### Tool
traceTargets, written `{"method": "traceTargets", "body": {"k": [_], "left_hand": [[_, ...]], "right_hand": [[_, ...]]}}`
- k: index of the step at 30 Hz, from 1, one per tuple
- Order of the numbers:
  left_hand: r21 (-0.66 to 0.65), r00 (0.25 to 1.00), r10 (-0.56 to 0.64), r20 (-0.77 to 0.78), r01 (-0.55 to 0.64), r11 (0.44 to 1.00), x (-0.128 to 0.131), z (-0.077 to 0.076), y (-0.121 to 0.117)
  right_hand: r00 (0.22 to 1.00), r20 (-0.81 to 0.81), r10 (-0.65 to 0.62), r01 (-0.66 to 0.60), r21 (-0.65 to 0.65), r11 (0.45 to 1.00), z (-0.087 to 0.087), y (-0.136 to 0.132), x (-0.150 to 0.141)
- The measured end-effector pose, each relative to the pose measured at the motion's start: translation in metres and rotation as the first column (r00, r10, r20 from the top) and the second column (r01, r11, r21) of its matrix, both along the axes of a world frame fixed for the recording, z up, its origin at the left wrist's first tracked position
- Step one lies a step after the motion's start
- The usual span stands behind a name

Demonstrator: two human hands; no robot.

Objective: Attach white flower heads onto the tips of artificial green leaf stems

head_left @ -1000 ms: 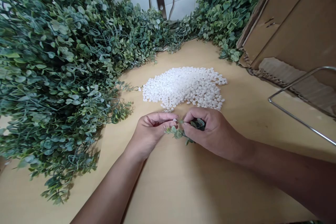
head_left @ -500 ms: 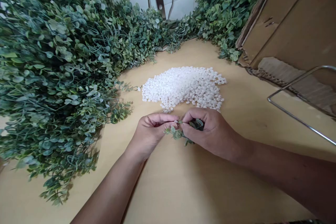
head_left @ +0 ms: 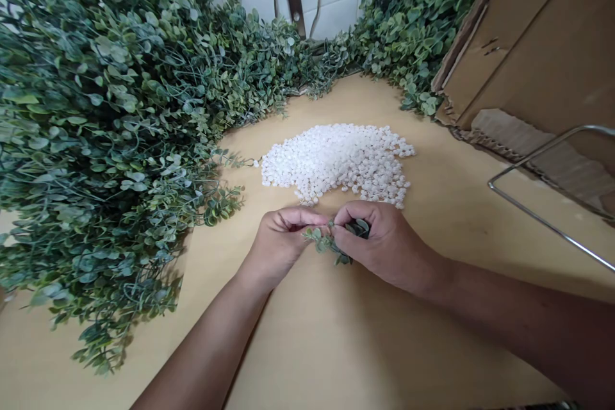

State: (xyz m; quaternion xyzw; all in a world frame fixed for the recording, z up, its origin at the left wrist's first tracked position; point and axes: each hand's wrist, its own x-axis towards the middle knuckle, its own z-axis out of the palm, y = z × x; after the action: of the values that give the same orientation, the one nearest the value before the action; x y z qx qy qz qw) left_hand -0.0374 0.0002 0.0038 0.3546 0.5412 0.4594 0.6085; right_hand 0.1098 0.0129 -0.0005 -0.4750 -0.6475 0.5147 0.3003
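The sprig (small, rounded green leaves) pokes out between both hands' fingers; right hand clamps it, left hand's fingertips pinch together.

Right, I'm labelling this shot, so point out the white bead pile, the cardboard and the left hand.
White bead pile (head_left: pixel 331 160): head view, middle.
Cardboard (head_left: pixel 538 57): head view, upright face.
Left hand (head_left: pixel 276 246): head view, back.

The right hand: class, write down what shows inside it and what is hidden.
Inside the right hand, leaves of a green sprig show between thumb and fingers; whatever the curled fingers cover cannot be seen.
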Motion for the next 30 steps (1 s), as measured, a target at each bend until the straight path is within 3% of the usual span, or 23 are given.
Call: {"method": "traceTargets", "body": {"k": [7,13,19,30], "left_hand": [[0.057,0.999,0.016,0.035,-0.018,0.998,-0.003,-0.002,0.000],[0.078,0.996,0.080,-0.045,-0.077,0.994,-0.007,-0.001,0.001],[0.136,0.999,0.028,-0.028,-0.024,0.990,-0.002,-0.001,-0.001],[0.249,0.990,0.103,-0.098,-0.076,0.965,0.003,-0.003,-0.001]], "right_hand": [[0.982,-0.182,0.049,-0.042,0.046,0.998,-0.003,0.007,0.002],[0.941,-0.336,0.031,-0.070,-0.105,0.992,-0.005,0.016,0.007],[0.965,-0.259,0.028,-0.048,-0.071,0.996,-0.009,0.015,0.007],[0.987,-0.119,0.104,-0.108,-0.026,0.994,-0.006,0.013,0.005]]}}
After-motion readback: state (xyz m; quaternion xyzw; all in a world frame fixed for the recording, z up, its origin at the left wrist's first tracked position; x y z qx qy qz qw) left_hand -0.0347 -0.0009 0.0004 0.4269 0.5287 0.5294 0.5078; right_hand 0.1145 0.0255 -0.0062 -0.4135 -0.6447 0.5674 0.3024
